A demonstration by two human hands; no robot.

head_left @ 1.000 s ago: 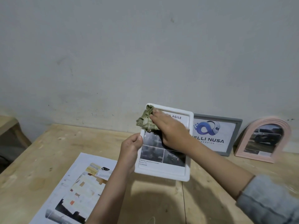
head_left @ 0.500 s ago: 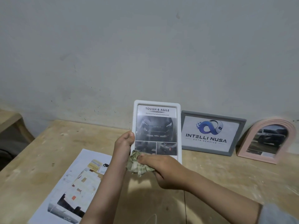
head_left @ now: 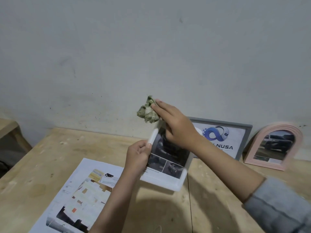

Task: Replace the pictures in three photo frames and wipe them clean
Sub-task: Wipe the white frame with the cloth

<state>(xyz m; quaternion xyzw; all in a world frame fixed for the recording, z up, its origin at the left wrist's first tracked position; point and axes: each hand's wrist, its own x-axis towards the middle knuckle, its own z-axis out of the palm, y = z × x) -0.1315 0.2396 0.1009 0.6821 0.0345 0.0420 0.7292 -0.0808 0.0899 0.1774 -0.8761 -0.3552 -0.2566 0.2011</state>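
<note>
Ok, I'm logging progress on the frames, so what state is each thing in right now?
white frame: picture in, held tilted above the table
left hand: grips the white frame's left edge
right hand: presses the cloth on the frame's top
cloth: crumpled
grey frame: picture in, leaning on the wall
pink arched frame: picture in, leaning on the wall
printed sheet: flat on the table

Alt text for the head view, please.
A right hand wipes a green cloth across the top of a white photo frame that the left hand holds tilted over a wooden table.
</note>
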